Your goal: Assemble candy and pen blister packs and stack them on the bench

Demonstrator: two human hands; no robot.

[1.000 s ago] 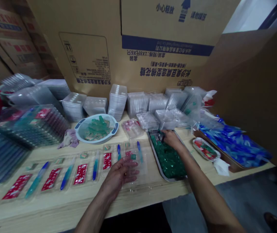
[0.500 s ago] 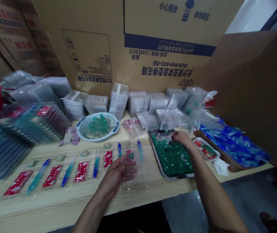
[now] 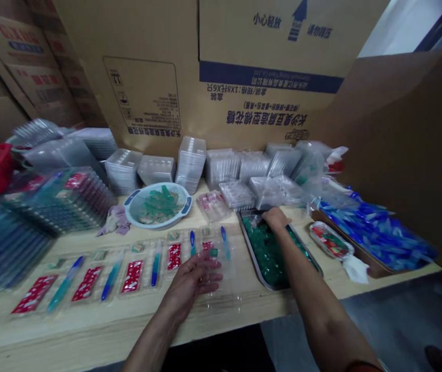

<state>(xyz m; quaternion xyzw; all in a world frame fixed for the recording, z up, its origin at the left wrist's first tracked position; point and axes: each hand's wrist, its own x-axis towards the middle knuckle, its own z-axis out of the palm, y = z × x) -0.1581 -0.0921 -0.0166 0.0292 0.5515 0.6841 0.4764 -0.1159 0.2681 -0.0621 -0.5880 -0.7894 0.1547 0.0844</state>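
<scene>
Both hands apart, left hand (image 3: 192, 281) spread on a clear blister tray (image 3: 226, 284), right hand (image 3: 276, 218) at green pieces (image 3: 267, 253).

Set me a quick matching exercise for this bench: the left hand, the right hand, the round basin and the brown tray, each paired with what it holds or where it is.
1. left hand
2. right hand
3. round basin
4. brown tray

A. holds green and tan pieces
B. lies on a clear blister tray
C. holds blue pieces
D. reaches over a steel tray of green pieces

Pairs: 1-B, 2-D, 3-A, 4-C.
</scene>
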